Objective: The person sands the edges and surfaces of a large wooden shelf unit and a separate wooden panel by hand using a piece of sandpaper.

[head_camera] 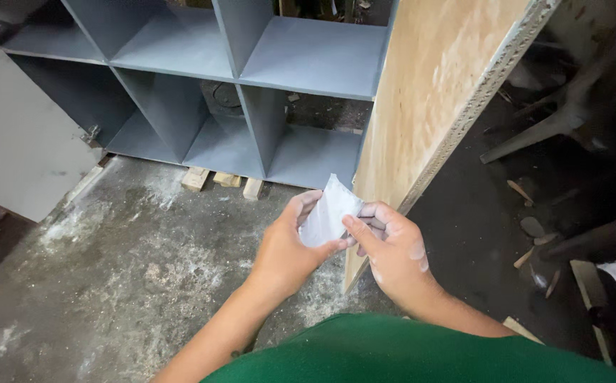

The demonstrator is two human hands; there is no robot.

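Seen from above, a person's left hand and right hand both pinch a small folded grey sheet, likely sandpaper, held at waist height over a dusty floor. The fingers are closed on its edges, thumbs pressed on top, as if folding or adjusting it. Just beyond leans a plywood board, beside a grey shelf unit; sanding either would need a firm, flat grip on the sheet.
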